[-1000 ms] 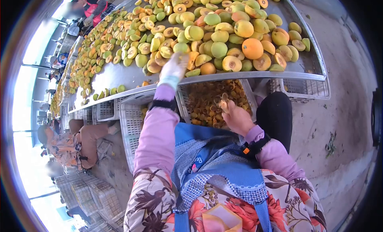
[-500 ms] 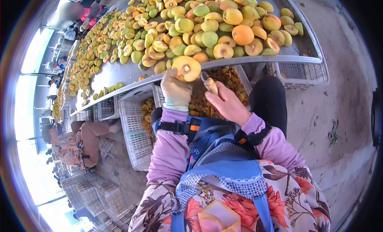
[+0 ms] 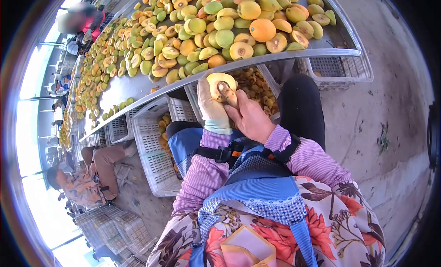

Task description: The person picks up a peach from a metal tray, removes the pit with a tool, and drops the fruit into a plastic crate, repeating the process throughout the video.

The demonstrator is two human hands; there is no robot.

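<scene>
My gloved left hand (image 3: 210, 104) holds a halved yellow fruit (image 3: 216, 79), its cut face up, just below the table's front edge. My bare right hand (image 3: 251, 116) grips a small tool (image 3: 227, 93) with a looped end, which lies against the middle of the cut face. Behind my hands, the metal table (image 3: 183, 83) bears a heap of halved green, yellow and orange fruit (image 3: 224, 38). Beneath the table edge, a crate of small orange-brown pieces (image 3: 257, 85) is partly hidden by my hands.
A white crate (image 3: 154, 150) with fruit pieces stands left of my legs. Another crate (image 3: 333, 69) sits under the table at the right. A seated person (image 3: 87, 184) is at the left, another person (image 3: 92, 26) at the far left of the table. Stacked crates (image 3: 108, 228) stand lower left.
My left hand has taken a fruit half from the table and drawn it back toward me. My right hand has moved up and left, bringing the tool onto the cut face.
</scene>
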